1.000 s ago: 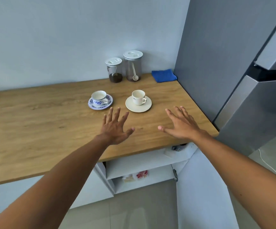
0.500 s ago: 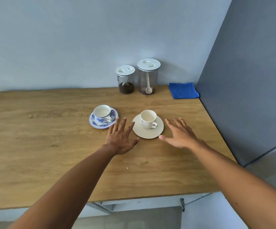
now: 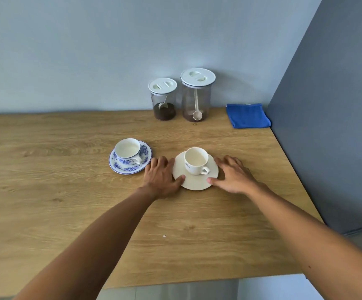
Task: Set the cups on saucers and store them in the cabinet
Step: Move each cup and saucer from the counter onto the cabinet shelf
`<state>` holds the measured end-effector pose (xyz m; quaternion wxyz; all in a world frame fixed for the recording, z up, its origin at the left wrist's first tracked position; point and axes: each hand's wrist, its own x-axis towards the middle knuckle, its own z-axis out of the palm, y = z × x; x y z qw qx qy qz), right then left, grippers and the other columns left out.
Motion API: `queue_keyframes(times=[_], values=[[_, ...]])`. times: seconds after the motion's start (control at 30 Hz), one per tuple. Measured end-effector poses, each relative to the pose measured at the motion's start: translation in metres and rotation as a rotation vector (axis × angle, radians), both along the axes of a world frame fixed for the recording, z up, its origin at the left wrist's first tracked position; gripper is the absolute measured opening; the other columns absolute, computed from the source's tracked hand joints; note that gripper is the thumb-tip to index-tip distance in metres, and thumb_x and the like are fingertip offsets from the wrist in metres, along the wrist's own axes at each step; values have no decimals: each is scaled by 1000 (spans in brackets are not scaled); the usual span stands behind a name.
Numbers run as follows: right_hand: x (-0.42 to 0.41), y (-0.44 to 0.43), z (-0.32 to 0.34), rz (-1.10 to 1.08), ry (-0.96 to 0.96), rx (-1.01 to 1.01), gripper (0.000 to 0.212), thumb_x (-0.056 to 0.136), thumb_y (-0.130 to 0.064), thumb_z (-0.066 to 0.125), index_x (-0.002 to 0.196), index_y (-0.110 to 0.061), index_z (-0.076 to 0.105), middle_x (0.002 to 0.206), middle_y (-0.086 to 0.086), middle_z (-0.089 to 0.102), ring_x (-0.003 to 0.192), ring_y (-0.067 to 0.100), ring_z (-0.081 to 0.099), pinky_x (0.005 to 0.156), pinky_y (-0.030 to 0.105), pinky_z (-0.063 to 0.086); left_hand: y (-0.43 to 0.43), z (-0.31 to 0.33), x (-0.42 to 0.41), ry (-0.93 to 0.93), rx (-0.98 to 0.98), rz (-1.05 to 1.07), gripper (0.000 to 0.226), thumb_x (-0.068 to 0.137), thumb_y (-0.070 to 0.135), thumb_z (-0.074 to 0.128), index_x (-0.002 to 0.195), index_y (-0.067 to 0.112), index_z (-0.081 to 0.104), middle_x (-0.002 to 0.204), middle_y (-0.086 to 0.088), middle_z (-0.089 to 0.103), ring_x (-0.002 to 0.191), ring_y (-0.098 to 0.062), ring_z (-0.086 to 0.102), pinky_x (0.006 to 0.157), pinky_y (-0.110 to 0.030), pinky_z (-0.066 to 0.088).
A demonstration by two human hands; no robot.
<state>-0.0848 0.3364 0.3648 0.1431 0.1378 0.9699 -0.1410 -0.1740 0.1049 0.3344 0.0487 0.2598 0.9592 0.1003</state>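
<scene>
At the centre of the frame, the cream saucer [image 3: 194,181] is resting on the wooden countertop [image 3: 67,202] and is carrying the cream cup [image 3: 196,160], which is standing upright with its handle pointing toward the lower right. The left hand [image 3: 161,177] is lying palm-down against the saucer's left rim, fingers extended and loosely spread, thumb tip touching the near-left edge. The right hand [image 3: 233,175] is mirroring this at the right rim, fingers flat and slightly parted, thumb tip meeting the near-right edge. Both hands are bracketing the saucer rather than closing on it; whether the fingertips are slipping beneath the rim cannot be determined from this angle. Just left of the left hand, the blue floral saucer [image 3: 130,162] is sitting on the countertop with the blue floral cup [image 3: 128,151] standing on it. In the upper middle of the frame, two lidded clear canisters [image 3: 180,96] are standing against the wall, and a folded blue cloth [image 3: 248,115] is lying to their right, beside the grey panel [image 3: 327,105].
</scene>
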Motion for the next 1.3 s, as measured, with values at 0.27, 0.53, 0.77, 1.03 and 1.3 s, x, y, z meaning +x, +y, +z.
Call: queue_keyframes(times=[0.27, 0.53, 0.77, 1.03, 1.3], values=[[-7, -1, -2, -55, 9, -76, 83, 82, -62, 63, 152, -31, 29, 144, 5, 40, 136, 30, 29, 106, 45, 33, 14, -4, 0, -156, 153, 68, 71, 86, 52, 56, 145, 19, 33, 136, -8, 48, 127, -31, 37, 102, -45, 31], [-8, -7, 5, -150, 147, -466, 65, 81, -27, 80, 139, -22, 52, 122, -2, 64, 107, 13, 52, 88, 24, 37, 16, -3, 0, -288, 337, 126, 70, 84, 42, 65, 144, 18, 37, 134, -10, 51, 130, -30, 42, 108, -45, 34], [-4, -11, 7, -251, 176, -674, 78, 79, -17, 82, 147, -24, 44, 97, -21, 60, 108, 12, 58, 94, 24, 41, 7, 10, 7, -388, 558, 95, 66, 86, 27, 69, 143, 14, 38, 130, -5, 56, 119, -24, 52, 100, -34, 42], [10, -30, 13, -333, 193, -882, 98, 77, -8, 83, 155, -21, 26, 113, 11, 68, 74, 13, 63, 57, 25, 49, -19, 23, 13, -645, 757, 90, 70, 87, 21, 70, 147, 21, 33, 126, 1, 55, 112, -19, 60, 88, -29, 53], [57, -75, 16, -408, 236, -983, 100, 76, -4, 83, 156, -20, 24, 119, 10, 67, 70, 17, 67, 61, 25, 55, -60, 33, 39, -716, 769, -7, 71, 87, 15, 71, 147, 18, 33, 129, 1, 52, 104, -16, 61, 69, -15, 53]])
